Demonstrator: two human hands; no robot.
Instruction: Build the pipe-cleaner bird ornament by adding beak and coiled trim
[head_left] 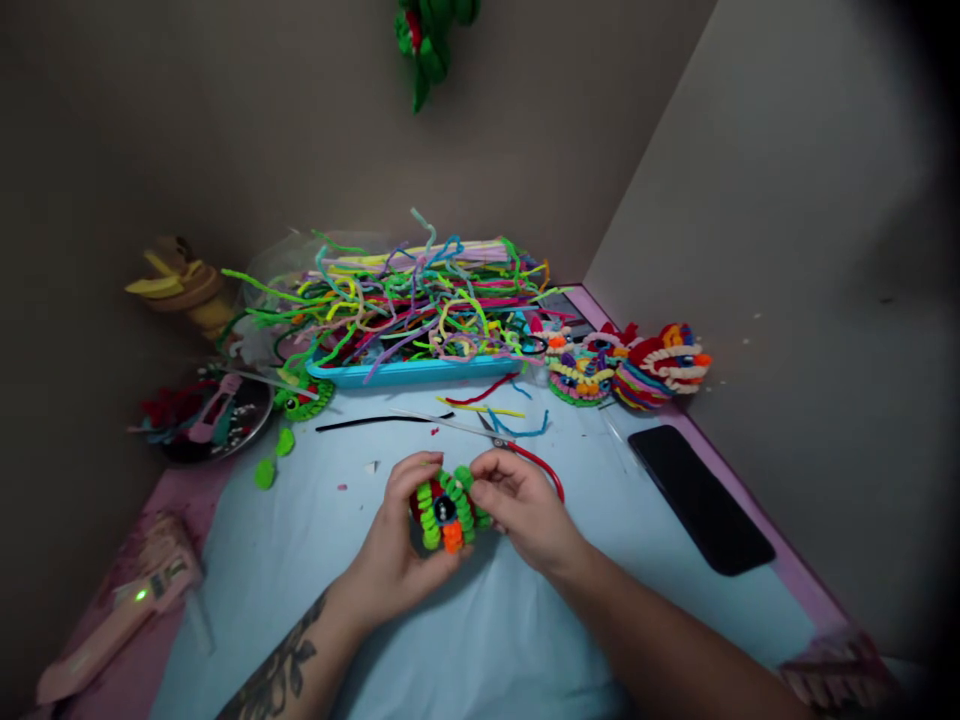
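Observation:
Between my hands is a green pipe-cleaner bird figure [466, 512] with a dark round eye and an orange beak. My left hand [397, 540] is wrapped round its left side, thumb below and fingers above. At its upper right, the fingers of my right hand [519, 505] pinch the green edge; any small piece between them is hidden. Red-handled scissors [536, 465] lie just behind my right hand. Beyond my hands are a black pipe cleaner [375, 422] and blue pipe-cleaner pieces [525, 430].
A blue tray [405, 374] heaped with pipe cleaners stands at the back. Finished figures [652, 370] sit back right, above a black phone [701, 500]. At left are a pink glue gun [127, 620] with a lit green light, a metal bowl [247, 425] and green pieces [265, 473].

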